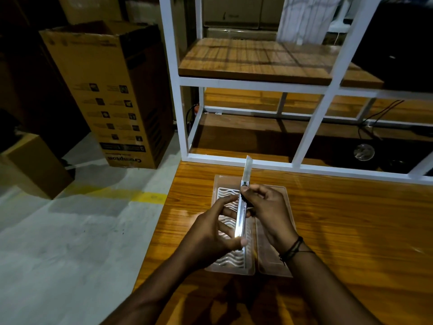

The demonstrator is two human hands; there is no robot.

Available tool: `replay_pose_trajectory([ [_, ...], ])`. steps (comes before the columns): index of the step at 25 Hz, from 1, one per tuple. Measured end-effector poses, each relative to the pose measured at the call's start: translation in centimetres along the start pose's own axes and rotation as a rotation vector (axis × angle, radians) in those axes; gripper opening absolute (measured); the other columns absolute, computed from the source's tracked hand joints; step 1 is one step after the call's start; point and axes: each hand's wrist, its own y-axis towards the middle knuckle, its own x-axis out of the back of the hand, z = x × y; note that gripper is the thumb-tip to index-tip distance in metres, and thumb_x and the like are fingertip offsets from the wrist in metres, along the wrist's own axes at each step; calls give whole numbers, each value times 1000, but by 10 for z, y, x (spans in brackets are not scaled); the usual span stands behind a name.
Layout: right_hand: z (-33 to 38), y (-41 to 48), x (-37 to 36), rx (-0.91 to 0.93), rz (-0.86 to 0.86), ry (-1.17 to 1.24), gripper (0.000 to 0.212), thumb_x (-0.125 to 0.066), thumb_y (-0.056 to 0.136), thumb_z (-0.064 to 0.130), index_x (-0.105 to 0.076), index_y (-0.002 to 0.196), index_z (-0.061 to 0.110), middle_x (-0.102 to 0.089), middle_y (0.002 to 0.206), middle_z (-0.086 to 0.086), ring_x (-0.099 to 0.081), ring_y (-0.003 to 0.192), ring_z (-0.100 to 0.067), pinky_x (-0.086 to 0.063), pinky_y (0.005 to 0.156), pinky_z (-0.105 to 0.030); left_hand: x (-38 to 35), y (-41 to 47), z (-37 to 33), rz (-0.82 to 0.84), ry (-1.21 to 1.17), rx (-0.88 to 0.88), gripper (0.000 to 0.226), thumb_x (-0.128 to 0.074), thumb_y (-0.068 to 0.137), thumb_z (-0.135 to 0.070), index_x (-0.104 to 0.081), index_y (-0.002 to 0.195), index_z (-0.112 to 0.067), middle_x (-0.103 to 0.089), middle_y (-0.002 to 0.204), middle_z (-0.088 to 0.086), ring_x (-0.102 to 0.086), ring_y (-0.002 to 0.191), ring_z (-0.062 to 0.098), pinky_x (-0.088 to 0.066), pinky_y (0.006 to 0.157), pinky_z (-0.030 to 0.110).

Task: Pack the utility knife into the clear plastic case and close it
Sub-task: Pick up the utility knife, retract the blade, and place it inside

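A silver utility knife [243, 202] is held above the table, its blade extended and pointing away from me. My left hand [210, 233] grips the rear end of its handle with thumb and fingers. My right hand [267, 209] pinches the front part near the black slider. Under both hands the clear plastic case [220, 181] lies open flat on the wooden table, its left half with a white wavy-patterned insert and its right half plain.
The wooden table [351, 231] extends right; its left edge drops to a grey floor with a yellow line. A white metal shelf frame [304, 134] stands just behind the case. Cardboard boxes [110, 95] stand at the left.
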Motion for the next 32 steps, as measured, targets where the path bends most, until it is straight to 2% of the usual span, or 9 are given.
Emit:
replay_pose_trajectory([
  [3, 1, 6, 2, 15, -1, -2, 18, -65, 95, 21, -75, 105, 10, -78, 99, -13, -73, 80, -22, -52, 54, -22, 3, -5, 1, 84, 131, -103, 116, -94, 70, -10, -27, 159, -44, -51, 136, -17, -71, 84, 14, -65, 69, 27],
  [7, -1, 11, -1, 25, 10, -2, 23, -68, 93, 23, -74, 112, 11, -75, 112, -13, -74, 90, -30, -53, 56, -23, 3, -6, 5, 90, 93, -144, 116, -93, 70, -4, -28, 160, -38, -47, 141, -13, -70, 82, 17, -64, 71, 26],
  [11, 2, 13, -3, 48, 12, 2, 21, -68, 93, 19, -73, 113, 15, -77, 102, -16, -74, 84, -28, -55, 62, -31, 2, -2, 7, 61, 75, -162, 112, -91, 71, 0, -32, 159, -36, -47, 142, -12, -69, 83, 17, -61, 69, 20],
  [13, 2, 13, -2, 66, 30, -4, 23, -67, 94, 17, -72, 116, 17, -76, 103, -17, -74, 89, -32, -55, 67, -36, 4, 2, 8, 52, 58, -157, 110, -91, 72, 0, -33, 159, -34, -47, 143, -10, -70, 83, 16, -60, 69, 19],
  [18, -1, 13, -1, 101, 53, -36, 36, -67, 93, 12, -67, 129, 17, -74, 107, -12, -72, 87, -15, -53, 62, -21, 6, 6, 10, 54, 64, -181, 108, -92, 73, -7, -33, 160, -31, -47, 144, -10, -70, 81, 14, -61, 70, 21],
  [23, 4, 7, -3, 112, 45, 8, 47, -68, 90, 1, -60, 126, 29, -74, 99, 7, -72, 82, 0, -56, 65, -19, 8, 7, 11, 60, 86, -208, 108, -91, 75, -13, -29, 161, -34, -47, 140, -17, -70, 81, 14, -65, 73, 30],
  [28, 3, 3, -3, 124, 67, -9, 49, -67, 90, 1, -61, 131, 28, -72, 111, -5, -74, 94, -8, -60, 77, -24, 9, 6, 13, 61, 81, -205, 108, -91, 75, -12, -30, 160, -37, -45, 138, -28, -71, 80, 15, -65, 72, 34],
  [30, 3, 2, -3, 124, 66, -6, 50, -67, 90, 0, -61, 129, 30, -73, 110, -1, -74, 96, -8, -60, 79, -24, 8, 7, 13, 62, 80, -200, 108, -91, 74, -11, -31, 160, -38, -45, 136, -31, -71, 81, 16, -65, 73, 34],
  [32, 4, 1, -2, 129, 74, -6, 50, -67, 91, -1, -60, 129, 31, -72, 110, 1, -74, 95, -8, -60, 78, -24, 8, 7, 13, 58, 80, -197, 108, -91, 74, -9, -32, 160, -37, -46, 139, -25, -71, 81, 15, -65, 73, 34],
])
